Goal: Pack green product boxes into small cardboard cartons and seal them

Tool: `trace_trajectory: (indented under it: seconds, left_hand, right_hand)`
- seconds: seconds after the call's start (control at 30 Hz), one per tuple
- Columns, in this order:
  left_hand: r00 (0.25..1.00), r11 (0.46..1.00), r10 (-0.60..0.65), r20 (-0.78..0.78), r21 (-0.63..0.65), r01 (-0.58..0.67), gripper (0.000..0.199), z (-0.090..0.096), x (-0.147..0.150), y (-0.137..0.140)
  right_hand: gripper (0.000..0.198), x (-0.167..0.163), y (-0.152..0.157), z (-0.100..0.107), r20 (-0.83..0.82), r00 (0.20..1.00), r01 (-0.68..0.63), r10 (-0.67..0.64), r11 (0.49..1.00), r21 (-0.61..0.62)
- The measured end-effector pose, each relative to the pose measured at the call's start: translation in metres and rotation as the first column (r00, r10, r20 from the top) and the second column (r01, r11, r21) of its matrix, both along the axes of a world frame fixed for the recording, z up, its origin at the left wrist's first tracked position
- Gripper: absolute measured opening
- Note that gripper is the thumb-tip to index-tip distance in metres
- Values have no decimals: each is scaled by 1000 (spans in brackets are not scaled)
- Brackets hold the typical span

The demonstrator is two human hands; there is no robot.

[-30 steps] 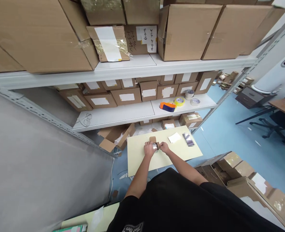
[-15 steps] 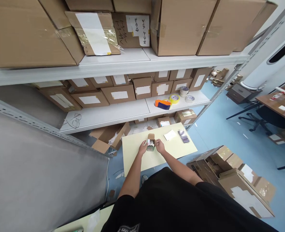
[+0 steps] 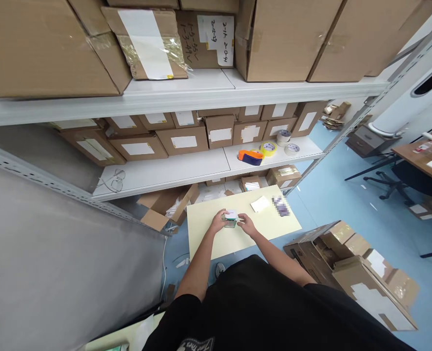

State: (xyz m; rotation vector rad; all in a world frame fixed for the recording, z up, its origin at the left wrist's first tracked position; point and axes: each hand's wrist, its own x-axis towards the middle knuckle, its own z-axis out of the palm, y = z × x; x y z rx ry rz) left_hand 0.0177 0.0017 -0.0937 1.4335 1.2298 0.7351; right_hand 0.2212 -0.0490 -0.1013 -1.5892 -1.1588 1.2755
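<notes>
A small carton (image 3: pixel 230 224) stands on the pale yellow tabletop (image 3: pixel 205 243), its white top flap lying over the opening with a teal strip along the front edge. Its contents are hidden. My left hand (image 3: pixel 219 221) grips the carton's left side, fingers reaching onto the top. At the carton's right side, my right hand (image 3: pixel 246 224) is open with fingers apart, very close to the edge; whether it touches is hard to tell. A white stack of paper (image 3: pixel 260 204) lies farther right on the tabletop, beside a blurred-out dark item (image 3: pixel 281 206).
Above the tabletop, a white shelf (image 3: pixel 172 168) holds cartons, tape rolls (image 3: pixel 268 148) and an orange-and-blue tape dispenser (image 3: pixel 250 157). An open cardboard box (image 3: pixel 157 220) sits to the left. Stacked cartons (image 3: pixel 369 278) stand on the floor at right.
The carton's brown flap stood up before; now its white top is folded down over the opening. My right hand has moved slightly away from it. The view has shifted a little.
</notes>
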Motion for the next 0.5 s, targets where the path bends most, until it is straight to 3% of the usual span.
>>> trace_trajectory:
  seconds: [0.27, 0.5]
  left_hand:
    - [1000, 1000, 1, -8, 18, -1, 36, -8, 0, -5]
    - [983, 988, -23, -182, 146, 50, 32, 4, -2, -6]
  right_hand:
    - [41, -10, 4, -1, -54, 992, 110, -115, 991, -82]
    - [47, -25, 17, -11, 39, 974, 227, -224, 967, -118]
